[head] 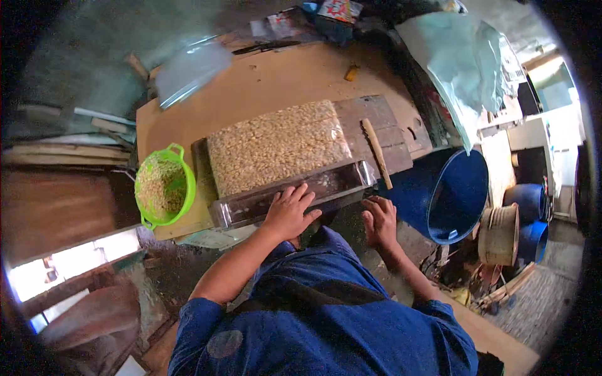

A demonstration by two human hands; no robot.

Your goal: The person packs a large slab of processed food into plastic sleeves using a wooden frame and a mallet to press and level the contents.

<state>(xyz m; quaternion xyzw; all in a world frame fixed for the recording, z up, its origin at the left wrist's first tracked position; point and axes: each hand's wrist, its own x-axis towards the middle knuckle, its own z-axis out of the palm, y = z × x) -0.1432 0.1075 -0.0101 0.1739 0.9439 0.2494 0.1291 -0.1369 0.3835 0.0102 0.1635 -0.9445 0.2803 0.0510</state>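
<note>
A flat slab of pale soybean-like beans in clear plastic [277, 145] lies on a dark wooden board [367, 113]. Along its near side the plastic covers a wooden edge strip [329, 185]. My left hand [289, 211] rests with spread fingers on that strip, holding nothing. At the strip's right end, my right hand [380, 218] hovers by the table's edge with bent fingers; whether it touches the plastic's corner, I cannot tell. A wooden stick [376, 152] lies on the board's right part. To the left, a green plastic colander [190, 188] holds loose beans.
Clear plastic sheets [193, 70] lie at the back left of the wooden table [291, 77]. A small yellow-brown object [351, 73] lies farther back. A large blue barrel [435, 197] stands right of the table, with more drums [499, 235] beyond. Pale plastic sheeting [461, 61] hangs at the back right.
</note>
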